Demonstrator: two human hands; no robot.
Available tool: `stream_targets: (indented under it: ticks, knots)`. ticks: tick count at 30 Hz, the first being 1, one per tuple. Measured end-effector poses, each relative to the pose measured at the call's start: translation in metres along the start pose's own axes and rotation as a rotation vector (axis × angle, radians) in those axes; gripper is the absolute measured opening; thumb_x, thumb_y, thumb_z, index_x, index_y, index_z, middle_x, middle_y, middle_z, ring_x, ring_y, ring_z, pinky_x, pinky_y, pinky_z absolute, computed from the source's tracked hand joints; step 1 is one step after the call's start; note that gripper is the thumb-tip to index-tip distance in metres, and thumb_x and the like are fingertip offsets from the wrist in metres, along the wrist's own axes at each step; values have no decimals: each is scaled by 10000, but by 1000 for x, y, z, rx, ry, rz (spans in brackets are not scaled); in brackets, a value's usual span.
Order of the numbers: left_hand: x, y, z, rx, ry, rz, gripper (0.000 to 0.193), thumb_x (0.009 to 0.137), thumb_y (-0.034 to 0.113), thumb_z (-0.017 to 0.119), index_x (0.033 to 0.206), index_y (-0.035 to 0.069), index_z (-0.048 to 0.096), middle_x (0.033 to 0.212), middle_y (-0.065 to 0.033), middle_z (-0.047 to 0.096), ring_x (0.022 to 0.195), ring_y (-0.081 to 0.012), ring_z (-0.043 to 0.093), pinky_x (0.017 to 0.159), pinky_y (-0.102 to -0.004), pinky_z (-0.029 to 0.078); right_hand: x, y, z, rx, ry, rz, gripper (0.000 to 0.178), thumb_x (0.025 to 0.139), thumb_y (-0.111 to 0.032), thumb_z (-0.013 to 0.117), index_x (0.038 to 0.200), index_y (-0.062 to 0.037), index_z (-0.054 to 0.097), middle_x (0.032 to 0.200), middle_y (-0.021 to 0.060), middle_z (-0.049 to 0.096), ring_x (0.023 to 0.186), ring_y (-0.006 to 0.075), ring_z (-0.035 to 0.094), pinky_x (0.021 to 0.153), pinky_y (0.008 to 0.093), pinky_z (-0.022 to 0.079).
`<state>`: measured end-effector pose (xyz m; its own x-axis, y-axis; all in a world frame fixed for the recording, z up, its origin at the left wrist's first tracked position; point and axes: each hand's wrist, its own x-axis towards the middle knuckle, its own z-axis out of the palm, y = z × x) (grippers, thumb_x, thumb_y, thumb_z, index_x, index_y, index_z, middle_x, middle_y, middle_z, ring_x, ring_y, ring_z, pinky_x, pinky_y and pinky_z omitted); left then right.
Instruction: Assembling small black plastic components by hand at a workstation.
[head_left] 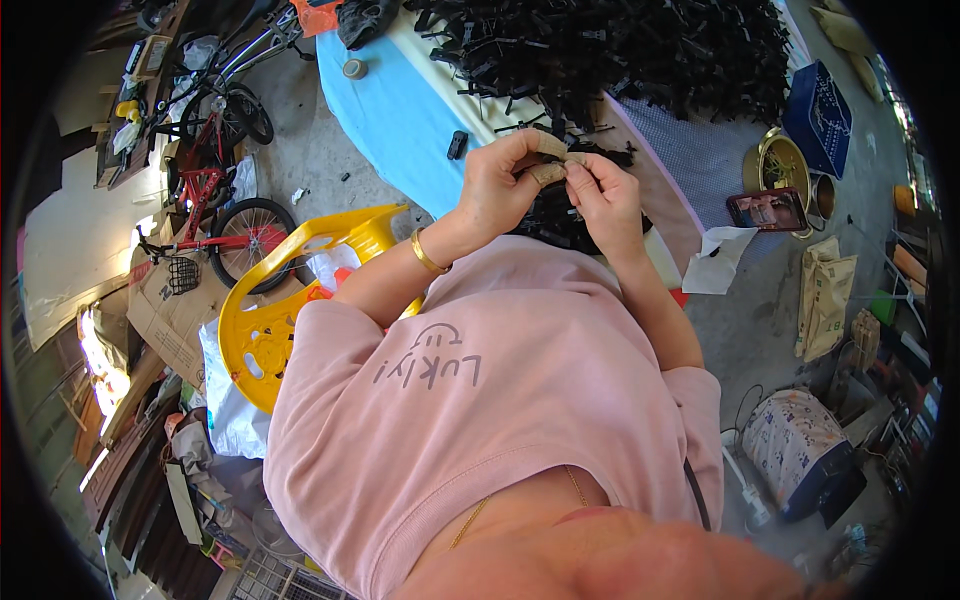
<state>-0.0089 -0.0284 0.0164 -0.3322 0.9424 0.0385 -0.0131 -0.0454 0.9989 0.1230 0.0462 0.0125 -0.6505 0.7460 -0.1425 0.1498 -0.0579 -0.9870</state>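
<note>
My left hand, with a gold bangle at the wrist and tan tape around its fingers, is closed in a pinch. The fingertips of my right hand meet it, also pinched. Whatever lies between the fingertips is too small to make out. Just beyond the hands is a big heap of small black plastic parts. More black parts lie below the hands, close to my lap. A single black piece rests apart on the light-blue cloth, left of my left hand.
A roll of tape sits on the blue cloth. At right are a phone, a gold-coloured bowl, a blue box and white paper. A yellow plastic chair and a red bicycle stand left.
</note>
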Motion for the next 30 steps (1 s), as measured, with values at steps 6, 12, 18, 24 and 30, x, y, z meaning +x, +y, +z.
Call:
stream_targets:
  ticks: [6, 12, 18, 24, 30]
  knots:
    - [1, -6, 1, 177, 36, 21, 304, 743, -36, 640, 1030, -10, 542, 885, -79, 615, 793, -139, 607, 713, -248, 501, 3, 8, -6, 90, -78, 118, 155, 883, -148, 530, 897, -9, 595, 621, -46, 478, 528, 9, 384, 448, 160, 290]
    - [2, 16, 3, 438, -6, 69, 544, 666, 37, 704, 1156, 44, 465, 833, -104, 625, 702, -214, 612, 619, -289, 490, 7, -8, -13, -167, -54, -82, 211, 736, -114, 701, 884, 9, 615, 652, -13, 556, 572, 30, 470, 517, 181, 385]
    - [12, 46, -32, 90, -578, -4, 754, 618, -32, 721, 1282, 13, 365, 1052, -120, 595, 1006, -223, 563, 941, -340, 385, 1, -10, -43, 2, -274, -149, 158, 754, -73, 676, 866, 8, 599, 717, -7, 575, 634, 30, 501, 589, 163, 413]
    - [9, 8, -30, -583, -649, -358, 628, 629, 46, 769, 1159, 6, 436, 1048, -111, 558, 932, -207, 592, 835, -323, 480, 0, -10, -47, 321, -442, -23, 160, 780, -56, 647, 907, 12, 579, 791, -14, 572, 687, 32, 499, 605, 169, 414]
    - [6, 19, -16, -632, -510, -517, 304, 712, 22, 671, 965, -16, 505, 890, -76, 572, 794, -165, 614, 712, -265, 514, 0, -12, -47, 148, -390, -249, 138, 783, -32, 635, 901, 15, 580, 774, 9, 580, 676, 49, 514, 603, 176, 420]
